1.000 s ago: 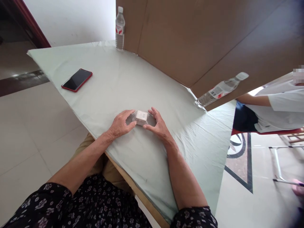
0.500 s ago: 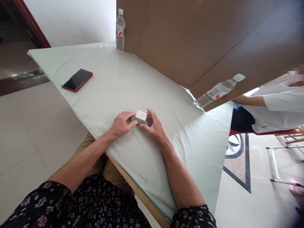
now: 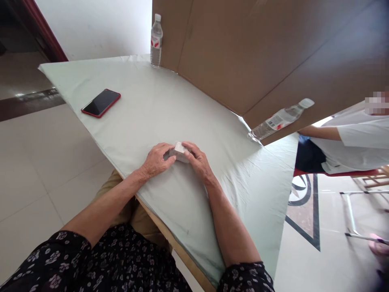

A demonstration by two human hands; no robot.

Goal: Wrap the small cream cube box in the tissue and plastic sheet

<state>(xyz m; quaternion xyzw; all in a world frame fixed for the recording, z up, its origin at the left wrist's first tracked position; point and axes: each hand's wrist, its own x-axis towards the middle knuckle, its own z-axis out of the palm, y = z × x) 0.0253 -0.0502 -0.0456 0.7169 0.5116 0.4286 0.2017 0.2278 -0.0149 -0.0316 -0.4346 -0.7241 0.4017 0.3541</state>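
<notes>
A small clear-grey box with a white label point(image 3: 179, 149) rests on the cloth-covered table near its front edge, between my two hands. From the left side my left hand point(image 3: 158, 159) holds it, with thumb in front and fingers behind. My right hand point(image 3: 198, 161) grips the right side, its thumb and fingers reaching over the top and covering part of the label. What lies inside the box I cannot make out.
A phone in a red case point(image 3: 101, 103) lies at the left. One water bottle point(image 3: 156, 42) stands upright by the brown board point(image 3: 219, 52); another bottle point(image 3: 279, 120) leans against it at the right. Beyond sits a person in a white shirt point(image 3: 360, 136).
My right hand has shifted left and over the box, its thumb and fingers now on the top, hiding more of the label. The left hand stays about where it was.
</notes>
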